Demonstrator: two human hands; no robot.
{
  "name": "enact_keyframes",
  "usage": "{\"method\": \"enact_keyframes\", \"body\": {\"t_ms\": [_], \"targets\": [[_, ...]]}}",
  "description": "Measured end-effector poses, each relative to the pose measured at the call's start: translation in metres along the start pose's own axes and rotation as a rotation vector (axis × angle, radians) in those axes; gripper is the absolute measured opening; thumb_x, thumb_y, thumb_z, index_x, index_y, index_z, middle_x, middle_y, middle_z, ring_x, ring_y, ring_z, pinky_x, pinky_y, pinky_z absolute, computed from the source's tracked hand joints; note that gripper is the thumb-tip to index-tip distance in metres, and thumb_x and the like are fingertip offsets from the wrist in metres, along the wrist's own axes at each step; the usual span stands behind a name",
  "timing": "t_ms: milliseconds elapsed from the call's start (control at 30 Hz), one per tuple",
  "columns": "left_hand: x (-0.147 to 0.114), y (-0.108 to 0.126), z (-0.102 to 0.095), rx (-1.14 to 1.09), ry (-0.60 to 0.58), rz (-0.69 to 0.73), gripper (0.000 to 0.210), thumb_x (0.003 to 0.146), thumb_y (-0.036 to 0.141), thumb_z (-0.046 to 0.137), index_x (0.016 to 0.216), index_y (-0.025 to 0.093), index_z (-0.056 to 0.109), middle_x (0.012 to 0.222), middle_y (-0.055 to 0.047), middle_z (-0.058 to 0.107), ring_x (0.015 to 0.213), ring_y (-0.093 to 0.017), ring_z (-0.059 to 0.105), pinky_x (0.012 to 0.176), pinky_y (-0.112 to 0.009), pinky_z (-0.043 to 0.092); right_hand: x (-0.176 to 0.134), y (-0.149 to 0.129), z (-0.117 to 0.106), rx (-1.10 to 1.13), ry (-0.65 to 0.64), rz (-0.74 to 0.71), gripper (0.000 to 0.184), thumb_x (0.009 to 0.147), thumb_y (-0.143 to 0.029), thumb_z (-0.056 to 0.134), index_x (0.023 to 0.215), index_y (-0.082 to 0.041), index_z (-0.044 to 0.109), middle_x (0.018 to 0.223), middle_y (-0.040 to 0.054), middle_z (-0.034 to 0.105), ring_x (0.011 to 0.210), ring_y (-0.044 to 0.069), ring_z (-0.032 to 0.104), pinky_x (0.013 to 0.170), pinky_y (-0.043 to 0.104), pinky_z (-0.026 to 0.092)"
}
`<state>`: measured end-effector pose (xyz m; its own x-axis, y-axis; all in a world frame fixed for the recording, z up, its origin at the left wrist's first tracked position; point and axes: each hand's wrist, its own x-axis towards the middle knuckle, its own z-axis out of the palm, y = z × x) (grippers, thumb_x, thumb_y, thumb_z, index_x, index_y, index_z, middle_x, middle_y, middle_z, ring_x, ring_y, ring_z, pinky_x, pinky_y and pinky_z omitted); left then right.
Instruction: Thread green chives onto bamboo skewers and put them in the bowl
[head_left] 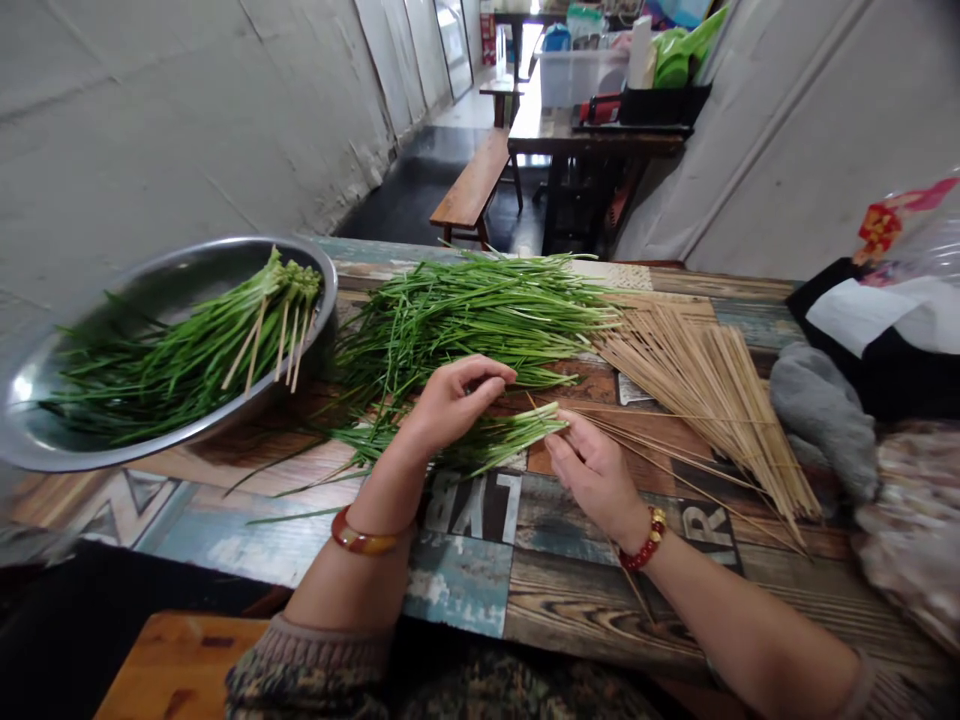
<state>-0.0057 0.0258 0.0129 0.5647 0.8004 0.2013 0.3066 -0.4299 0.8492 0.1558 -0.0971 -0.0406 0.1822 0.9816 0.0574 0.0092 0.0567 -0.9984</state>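
Observation:
My right hand is closed at the pale root ends of a small bunch of chives. A bamboo skewer runs under this hand, and its tip shows just past the stems. My left hand arches over the same bunch, fingers loosely curved with a gap inside the thumb; nothing shows between them. Behind it lies a large heap of loose chives. To the right, many bamboo skewers are fanned out. In a steel basin at left rest chives threaded onto skewers.
The wooden-patterned tabletop carries all this. A grey cloth-like bundle and plastic bags crowd its right end. Beyond are a bench and another table with a plastic box. A stool stands at lower left.

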Motion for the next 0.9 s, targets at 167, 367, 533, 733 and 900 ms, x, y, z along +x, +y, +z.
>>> {"method": "enact_keyframes", "body": {"t_ms": [167, 367, 533, 733, 900], "targets": [[0.01, -0.012, 0.007, 0.184, 0.079, 0.088, 0.018, 0.085, 0.024, 0.059, 0.093, 0.015, 0.072, 0.093, -0.008, 0.069, 0.089, -0.017, 0.062, 0.082, -0.03, 0.048, -0.004, 0.001, 0.002, 0.032, 0.012, -0.013, 0.032, 0.087, -0.04, 0.058, 0.112, -0.02, 0.063, 0.074, 0.0017, 0.063, 0.055, 0.011, 0.05, 0.048, 0.023, 0.041], [0.023, -0.01, 0.021, 0.613, -0.046, 0.2, 0.024, 0.082, 0.033, 0.066, 0.1, 0.019, 0.073, 0.101, -0.008, 0.066, 0.092, -0.022, 0.054, 0.085, -0.037, 0.044, -0.008, 0.0, 0.003, 0.028, 0.017, -0.028, 0.032, 0.087, -0.04, 0.058, 0.112, -0.021, 0.064, 0.076, 0.0038, 0.065, 0.058, 0.014, 0.055, 0.048, 0.024, 0.043], [0.038, 0.0, 0.029, 0.766, -0.15, 0.232, 0.029, 0.073, 0.039, 0.074, 0.095, 0.02, 0.072, 0.102, -0.008, 0.062, 0.095, -0.024, 0.051, 0.083, -0.037, 0.042, -0.006, -0.001, 0.003, 0.009, 0.027, -0.048, 0.032, 0.088, -0.04, 0.057, 0.112, -0.021, 0.064, 0.076, 0.0037, 0.066, 0.059, 0.014, 0.056, 0.049, 0.024, 0.044], [0.049, 0.002, 0.036, 0.731, -0.2, 0.278, 0.01, 0.071, 0.024, 0.072, 0.075, 0.017, 0.067, 0.094, -0.008, 0.062, 0.09, -0.022, 0.051, 0.079, -0.035, 0.041, -0.004, -0.003, 0.002, -0.021, 0.017, -0.081, 0.032, 0.089, -0.039, 0.055, 0.114, -0.02, 0.063, 0.076, 0.0039, 0.065, 0.064, 0.015, 0.058, 0.05, 0.023, 0.045], [0.036, 0.003, 0.016, 0.328, 0.022, 0.124, 0.004, 0.075, 0.015, 0.059, 0.077, 0.014, 0.063, 0.075, -0.002, 0.059, 0.072, -0.013, 0.052, 0.069, -0.025, 0.042, -0.005, -0.002, 0.004, -0.013, 0.026, -0.078, 0.029, 0.09, -0.038, 0.055, 0.111, -0.02, 0.063, 0.078, 0.0041, 0.066, 0.061, 0.014, 0.057, 0.049, 0.023, 0.044]]}}
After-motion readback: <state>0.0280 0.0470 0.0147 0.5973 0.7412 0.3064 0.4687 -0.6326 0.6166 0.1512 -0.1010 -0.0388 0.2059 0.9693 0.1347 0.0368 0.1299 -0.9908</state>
